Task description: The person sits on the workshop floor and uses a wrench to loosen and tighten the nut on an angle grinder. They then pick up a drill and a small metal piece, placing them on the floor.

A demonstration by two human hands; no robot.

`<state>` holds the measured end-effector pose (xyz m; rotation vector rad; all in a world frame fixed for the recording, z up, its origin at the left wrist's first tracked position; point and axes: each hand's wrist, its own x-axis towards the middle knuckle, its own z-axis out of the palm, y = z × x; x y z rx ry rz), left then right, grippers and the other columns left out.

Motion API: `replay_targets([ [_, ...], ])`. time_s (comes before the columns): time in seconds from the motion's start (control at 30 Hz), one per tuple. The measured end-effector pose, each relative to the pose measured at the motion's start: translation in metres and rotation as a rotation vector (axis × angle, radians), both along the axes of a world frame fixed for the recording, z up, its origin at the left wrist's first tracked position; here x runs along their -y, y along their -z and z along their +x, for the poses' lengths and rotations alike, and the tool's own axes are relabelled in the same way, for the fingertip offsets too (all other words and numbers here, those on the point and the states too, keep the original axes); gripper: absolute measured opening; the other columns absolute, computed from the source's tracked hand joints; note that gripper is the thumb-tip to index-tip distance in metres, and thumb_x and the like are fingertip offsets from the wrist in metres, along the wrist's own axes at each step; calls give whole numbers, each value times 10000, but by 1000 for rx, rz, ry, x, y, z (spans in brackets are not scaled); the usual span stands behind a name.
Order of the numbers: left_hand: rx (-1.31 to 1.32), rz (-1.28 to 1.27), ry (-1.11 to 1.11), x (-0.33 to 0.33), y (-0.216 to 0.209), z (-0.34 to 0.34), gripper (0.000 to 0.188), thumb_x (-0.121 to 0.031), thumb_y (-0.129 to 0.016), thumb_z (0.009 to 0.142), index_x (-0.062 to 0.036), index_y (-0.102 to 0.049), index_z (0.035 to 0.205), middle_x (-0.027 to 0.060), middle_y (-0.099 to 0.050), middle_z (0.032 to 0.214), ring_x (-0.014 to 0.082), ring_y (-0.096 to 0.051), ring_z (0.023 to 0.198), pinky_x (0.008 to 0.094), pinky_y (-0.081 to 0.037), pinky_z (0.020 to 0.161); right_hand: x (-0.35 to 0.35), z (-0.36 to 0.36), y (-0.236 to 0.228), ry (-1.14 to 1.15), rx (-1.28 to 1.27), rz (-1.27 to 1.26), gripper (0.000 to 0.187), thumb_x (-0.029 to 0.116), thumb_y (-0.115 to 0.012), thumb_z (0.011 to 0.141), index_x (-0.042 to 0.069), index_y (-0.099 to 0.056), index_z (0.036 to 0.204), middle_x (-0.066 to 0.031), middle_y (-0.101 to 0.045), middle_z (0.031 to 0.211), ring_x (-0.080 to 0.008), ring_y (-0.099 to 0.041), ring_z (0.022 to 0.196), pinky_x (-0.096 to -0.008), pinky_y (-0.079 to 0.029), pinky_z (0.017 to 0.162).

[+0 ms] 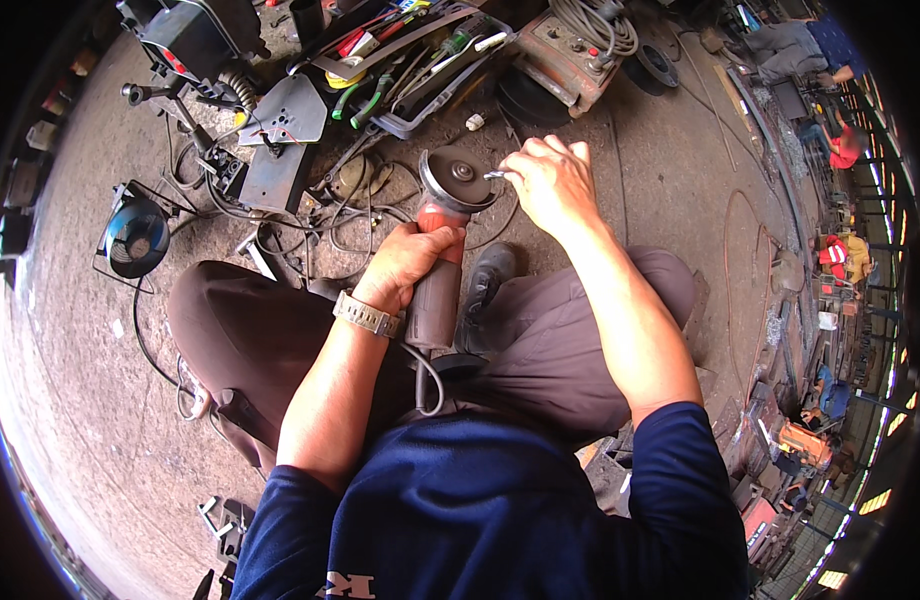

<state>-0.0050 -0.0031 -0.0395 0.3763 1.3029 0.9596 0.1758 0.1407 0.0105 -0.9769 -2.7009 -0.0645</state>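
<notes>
Gripping the angle grinder [438, 288], the left hand [408, 262] partly hides it.

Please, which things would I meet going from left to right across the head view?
Round black-and-blue device, pale grey wristwatch, orange-and-grey angle grinder, bare right hand, round black spool, distant person in red.

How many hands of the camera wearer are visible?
2: the left hand grips the angle grinder; the right hand pinches a small metal piece beside the disc.

Glare pales the stained floor [90, 380]; bright slits [875, 501] far right may be windows.
</notes>
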Motion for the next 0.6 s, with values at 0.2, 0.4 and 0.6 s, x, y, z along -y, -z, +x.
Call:
replay_targets([
  [0.2,14,4,-11,1,-7,1,478,-268,-752,854,89,-584,1125,144,-667,908,206,-670,699,335,-561,589,1,-2,-1,-8,9,5,60,207,-693,845,166,-729,870,-25,-655,875,-210,-611,932,-422,-376,830],
  [0.4,-14,0,12,1,-7,0,478,-273,-754,850,91,-593,1116,146,-672,916,205,-671,709,329,-556,598,1,-2,-1,-11,13,10,56,203,-693,840,162,-725,861,-28,-661,881,-211,-612,930,-424,-377,829],
  [0.6,-8,-13,-3,2,-13,1,477,-268,-754,849,92,-595,1118,147,-675,915,200,-669,694,322,-553,591,0,-4,-1,-22,10,16,60,195,-694,832,159,-716,875,-27,-662,875,-213,-612,921,-424,-377,819],
])
